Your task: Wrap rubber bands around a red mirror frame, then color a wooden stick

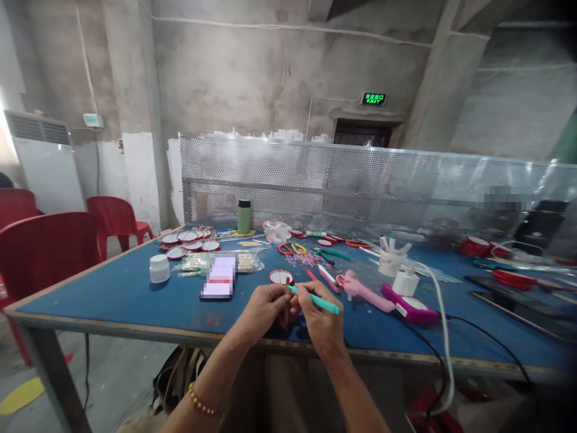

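Note:
My right hand (323, 322) grips a teal marker pen (323, 302), its tip pointing left toward my other hand. My left hand (265, 307) is closed in a pinch beside that tip; what its fingers hold is too small and hidden to make out. Just beyond both hands lies a round white disc with a red rim (278, 277). A pink and white pen (328, 276) rests to the right of the disc. Left of my hands a phone (219, 276) with a lit screen lies partly on clear packs of thin sticks (250, 263).
Red-rimmed discs (189, 245) pile up at the back left, near a white jar (159, 269) and a green bottle (244, 218). Pliers (331, 255), a pink hot-tool (367, 291), a purple device (410, 305) and a pen cup (391, 263) stand right. Cables cross the table's front edge.

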Demonstrator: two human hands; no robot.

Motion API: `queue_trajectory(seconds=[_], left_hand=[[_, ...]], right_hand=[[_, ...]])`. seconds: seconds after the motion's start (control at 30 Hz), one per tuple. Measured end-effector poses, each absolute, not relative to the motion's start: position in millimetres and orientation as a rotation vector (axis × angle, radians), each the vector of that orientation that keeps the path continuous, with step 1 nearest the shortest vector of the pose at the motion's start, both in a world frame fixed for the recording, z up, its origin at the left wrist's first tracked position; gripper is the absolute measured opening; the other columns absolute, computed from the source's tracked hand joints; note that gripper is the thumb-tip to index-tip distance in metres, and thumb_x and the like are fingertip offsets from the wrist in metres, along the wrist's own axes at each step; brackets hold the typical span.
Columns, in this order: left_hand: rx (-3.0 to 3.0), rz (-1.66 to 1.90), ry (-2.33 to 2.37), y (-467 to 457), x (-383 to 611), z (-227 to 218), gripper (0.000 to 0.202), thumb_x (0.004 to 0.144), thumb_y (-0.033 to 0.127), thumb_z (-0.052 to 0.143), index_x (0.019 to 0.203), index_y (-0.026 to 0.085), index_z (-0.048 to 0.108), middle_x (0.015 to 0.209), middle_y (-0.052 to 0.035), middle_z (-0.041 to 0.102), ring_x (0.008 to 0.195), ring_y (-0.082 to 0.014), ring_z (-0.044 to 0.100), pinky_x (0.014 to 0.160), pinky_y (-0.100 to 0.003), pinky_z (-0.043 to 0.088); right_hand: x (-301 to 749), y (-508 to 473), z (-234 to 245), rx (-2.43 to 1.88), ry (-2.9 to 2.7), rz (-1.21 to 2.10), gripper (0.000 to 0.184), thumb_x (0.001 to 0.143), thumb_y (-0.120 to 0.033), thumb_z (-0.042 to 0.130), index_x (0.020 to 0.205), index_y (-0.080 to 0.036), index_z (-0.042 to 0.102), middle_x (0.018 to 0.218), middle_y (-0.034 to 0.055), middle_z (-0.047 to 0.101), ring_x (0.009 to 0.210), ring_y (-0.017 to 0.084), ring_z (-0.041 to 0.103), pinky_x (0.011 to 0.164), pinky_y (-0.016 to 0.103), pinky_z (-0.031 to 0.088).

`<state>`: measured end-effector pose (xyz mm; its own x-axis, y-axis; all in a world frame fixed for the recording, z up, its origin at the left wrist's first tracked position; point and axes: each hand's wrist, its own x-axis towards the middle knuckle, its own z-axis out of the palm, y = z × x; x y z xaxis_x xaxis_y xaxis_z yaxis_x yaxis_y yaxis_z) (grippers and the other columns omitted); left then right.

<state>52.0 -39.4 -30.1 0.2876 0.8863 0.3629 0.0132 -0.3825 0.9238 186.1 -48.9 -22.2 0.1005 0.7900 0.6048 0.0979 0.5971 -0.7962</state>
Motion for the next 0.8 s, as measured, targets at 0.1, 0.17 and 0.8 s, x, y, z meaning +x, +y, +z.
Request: queue_trajectory(seconds=[0.1,0.17,0.8], left_hand=[[1.656,1.230,0.834,-38.8,52.5,-30.1,0.029,0.086,0.037,0.054,0.067,0.016,0.054,0.053,0.0016,0.055,0.046,-0.0101,0.051,0.048,-0.020,0.040],[1.653,1.227,0.828,-38.1,52.8,-29.9,0.029,0.086,0.038,0.054,0.067,0.017,0.054,0.052,0.0019,0.054,0.046,-0.0101,0.051,0.048,-0.020,0.039],[1.656,1.230,0.842,-39.6,53.4,-28.6,0.033,0.086,0.043,0.053,0.065,0.017,0.052,0.051,0.0010,0.054,0.045,-0.0099,0.050,0.047,-0.019,0.039]], right_hand=[[186.0,-49.7,-21.1,-0.823,-1.397,0.604,0.022,0.083,-0.039,0.067,0.076,-0.018,0.066,0.062,0.0002,0.069,0.045,0.014,0.063,0.045,0.023,0.053],[186.1,-49.9,-20.4,-0.823,-1.400,0.590,0.024,0.084,-0.040,0.066,0.075,-0.018,0.066,0.060,0.0003,0.068,0.046,0.015,0.063,0.045,0.024,0.053],[186.9,-47.5,-17.5,-0.819,-1.390,0.593,0.022,0.084,-0.037,0.064,0.071,-0.019,0.063,0.058,-0.0009,0.068,0.043,0.013,0.061,0.044,0.023,0.052]])
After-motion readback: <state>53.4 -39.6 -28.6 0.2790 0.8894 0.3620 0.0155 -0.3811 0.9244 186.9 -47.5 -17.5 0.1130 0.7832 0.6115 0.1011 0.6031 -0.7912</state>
